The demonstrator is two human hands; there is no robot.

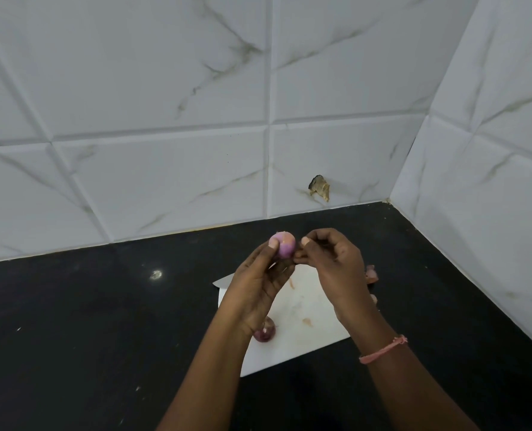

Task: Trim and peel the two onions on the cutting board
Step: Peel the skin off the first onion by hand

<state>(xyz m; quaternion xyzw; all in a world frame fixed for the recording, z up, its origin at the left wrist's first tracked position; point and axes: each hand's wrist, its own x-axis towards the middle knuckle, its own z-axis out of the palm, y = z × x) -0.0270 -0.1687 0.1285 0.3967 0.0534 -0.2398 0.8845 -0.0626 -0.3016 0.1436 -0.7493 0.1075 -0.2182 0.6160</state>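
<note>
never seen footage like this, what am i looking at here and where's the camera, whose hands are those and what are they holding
There is no machine here: a person wears one wide-angle camera on the head, looking forward and down at their own hands. The left hand holds a small purple onion in its grip above a white cutting board. The right hand pinches at the onion's side, apparently pulling skin off. A second, darker onion lies on the board's near edge. Peel scraps sit by the board's far side. Everything rests on a black counter below a tiled wall.
</note>
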